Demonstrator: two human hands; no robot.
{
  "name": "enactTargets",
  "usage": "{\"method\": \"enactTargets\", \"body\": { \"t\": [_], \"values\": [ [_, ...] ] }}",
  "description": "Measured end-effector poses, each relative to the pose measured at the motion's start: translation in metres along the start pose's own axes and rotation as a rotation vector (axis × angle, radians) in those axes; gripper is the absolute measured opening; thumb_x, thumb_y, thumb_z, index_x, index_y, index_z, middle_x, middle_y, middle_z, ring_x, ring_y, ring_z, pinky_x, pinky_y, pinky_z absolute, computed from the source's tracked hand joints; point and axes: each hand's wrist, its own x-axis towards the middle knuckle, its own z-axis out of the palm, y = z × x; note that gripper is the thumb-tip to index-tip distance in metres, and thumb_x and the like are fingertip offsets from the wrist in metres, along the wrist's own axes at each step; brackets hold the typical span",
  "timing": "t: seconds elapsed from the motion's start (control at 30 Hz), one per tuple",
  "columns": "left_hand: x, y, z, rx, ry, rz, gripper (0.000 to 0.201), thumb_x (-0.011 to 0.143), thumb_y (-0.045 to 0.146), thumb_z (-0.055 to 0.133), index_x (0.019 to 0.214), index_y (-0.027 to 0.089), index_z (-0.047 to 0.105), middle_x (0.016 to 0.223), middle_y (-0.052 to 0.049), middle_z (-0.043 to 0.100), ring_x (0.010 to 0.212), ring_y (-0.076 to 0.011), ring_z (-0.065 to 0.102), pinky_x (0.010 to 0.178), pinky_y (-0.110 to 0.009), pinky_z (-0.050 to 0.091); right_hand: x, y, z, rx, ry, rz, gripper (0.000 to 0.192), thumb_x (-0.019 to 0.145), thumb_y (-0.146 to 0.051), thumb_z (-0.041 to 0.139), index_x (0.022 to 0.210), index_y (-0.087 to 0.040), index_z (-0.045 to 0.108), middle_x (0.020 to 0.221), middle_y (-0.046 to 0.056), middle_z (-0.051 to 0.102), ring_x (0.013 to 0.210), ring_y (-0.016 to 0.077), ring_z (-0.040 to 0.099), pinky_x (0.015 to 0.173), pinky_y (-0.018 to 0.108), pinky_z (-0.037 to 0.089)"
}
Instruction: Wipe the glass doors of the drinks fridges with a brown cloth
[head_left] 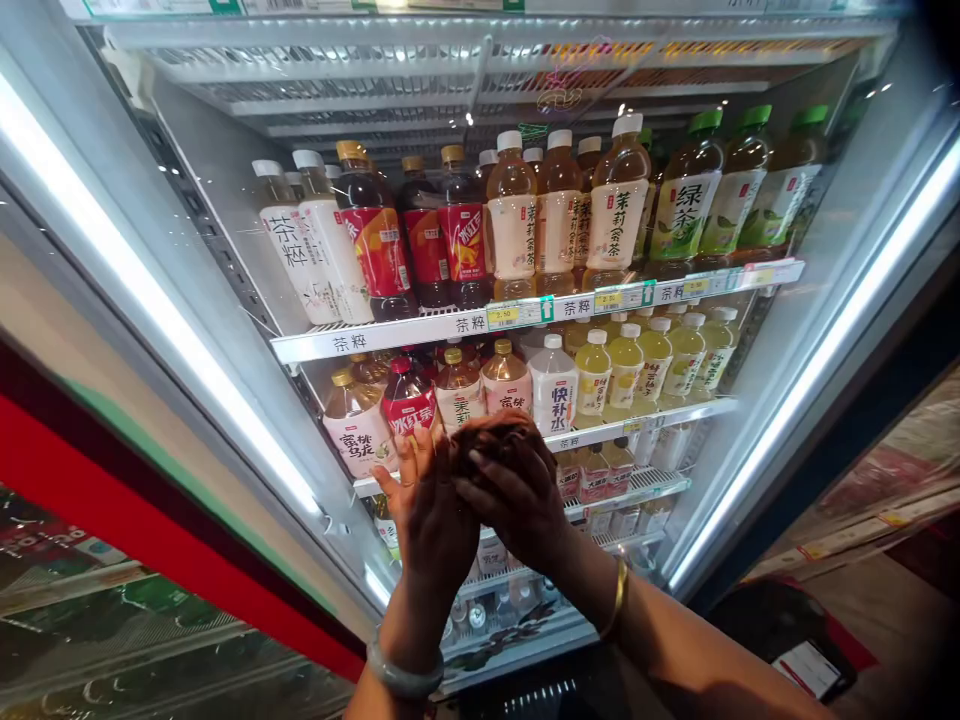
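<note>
A bunched brown cloth is under the fingers of my right hand, which is closed on it. That wrist carries a gold bangle. My left hand is raised right beside the cloth, its fingers stretched up and partly spread; whether it touches the cloth I cannot tell. A pale grey-green bangle circles the left wrist. Both hands are held up before a lit drinks cooler, whose front shows reflections like glass. My hands hide part of the lower bottles.
Tea bottles with white, gold and green caps, such as a green tea bottle, fill the upper shelf. More drinks stand on the shelves below. Bright light strips run down both sides. A red edge borders another shelf unit on the left.
</note>
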Motion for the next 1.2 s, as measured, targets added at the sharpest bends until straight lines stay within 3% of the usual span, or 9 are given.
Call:
{"method": "enactTargets", "body": {
  "t": [0.1,0.2,0.37,0.53,0.63,0.77,0.97,1.1,1.2],
  "values": [
    [-0.008,-0.01,-0.011,0.106,0.034,0.009,0.079,0.098,0.01,0.052,0.168,0.016,0.016,0.172,-0.015,0.023,0.164,-0.0288,0.011,0.135,-0.057,0.006,-0.021,0.003,-0.008,-0.018,-0.015,0.005,0.036,0.089,-0.02,0.076,0.12,-0.037,0.074,0.144,-0.003,0.063,0.154,0.0237,0.039,0.128,0.052,0.043],
    [-0.015,-0.022,-0.021,0.099,0.021,0.014,0.081,0.096,0.008,0.052,0.168,0.017,0.016,0.174,-0.014,0.02,0.165,-0.028,0.01,0.135,-0.055,0.006,-0.007,0.001,-0.012,-0.046,0.004,0.055,0.035,0.091,-0.02,0.074,0.123,-0.033,0.072,0.145,0.002,0.062,0.146,0.0222,0.049,0.129,0.05,0.042],
    [-0.027,-0.046,-0.027,0.036,-0.021,-0.045,0.087,0.096,0.012,0.055,0.169,0.02,0.008,0.176,-0.014,0.01,0.163,-0.0384,0.007,0.131,-0.068,0.017,0.026,-0.04,0.025,0.018,-0.02,0.121,0.041,0.092,-0.026,0.073,0.131,-0.039,0.069,0.154,-0.003,0.055,0.155,0.0278,0.036,0.128,0.051,0.043],
    [-0.044,-0.057,-0.026,0.067,-0.074,-0.06,0.092,0.093,0.01,0.057,0.169,0.027,0.007,0.176,-0.014,0.009,0.162,-0.0424,0.004,0.128,-0.075,0.016,-0.022,-0.055,0.038,0.055,-0.081,-0.043,0.032,0.094,-0.026,0.072,0.12,-0.045,0.072,0.146,-0.012,0.061,0.157,0.0196,0.03,0.131,0.048,0.039],
    [-0.058,-0.052,-0.025,0.09,-0.08,0.006,0.09,0.093,0.01,0.057,0.169,0.021,0.009,0.175,-0.018,0.013,0.162,-0.041,0.006,0.13,-0.071,0.017,-0.044,-0.04,0.015,0.024,-0.123,0.013,0.038,0.089,-0.022,0.078,0.121,-0.042,0.073,0.141,-0.007,0.066,0.158,0.0218,0.029,0.132,0.052,0.035],
    [-0.071,-0.039,-0.014,0.111,-0.081,0.047,0.084,0.096,0.014,0.056,0.168,0.016,0.013,0.174,-0.019,0.016,0.163,-0.0371,0.014,0.133,-0.061,0.02,-0.029,-0.027,0.0,0.018,-0.065,0.174,0.047,0.088,-0.02,0.077,0.132,-0.036,0.069,0.146,0.002,0.062,0.158,0.0292,0.03,0.131,0.057,0.036],
    [-0.086,-0.022,0.007,0.046,-0.124,0.064,0.084,0.098,0.014,0.056,0.169,0.018,0.012,0.176,-0.012,0.01,0.164,-0.0313,0.011,0.136,-0.053,0.017,-0.048,-0.042,0.021,0.053,-0.101,0.123,0.038,0.094,-0.027,0.071,0.128,-0.045,0.068,0.144,-0.012,0.064,0.157,0.0197,0.032,0.132,0.046,0.039],
    [-0.095,-0.011,0.017,-0.015,-0.172,0.059,0.086,0.096,0.014,0.056,0.169,0.019,0.009,0.176,-0.011,-0.003,0.164,-0.0312,-0.006,0.135,-0.056,0.001,-0.089,-0.024,0.001,-0.014,-0.17,0.119,0.035,0.093,-0.026,0.074,0.12,-0.047,0.072,0.136,-0.012,0.069,0.156,0.0188,0.033,0.131,0.047,0.039],
    [-0.101,-0.002,0.031,-0.091,-0.194,0.064,0.082,0.096,0.014,0.055,0.168,0.022,0.018,0.177,-0.011,0.004,0.165,-0.033,0.0,0.135,-0.058,0.008,-0.085,-0.004,-0.019,-0.076,-0.184,0.22,0.035,0.094,-0.029,0.074,0.125,-0.045,0.071,0.138,-0.008,0.068,0.158,0.0218,0.031,0.132,0.051,0.036]
  ]
}}
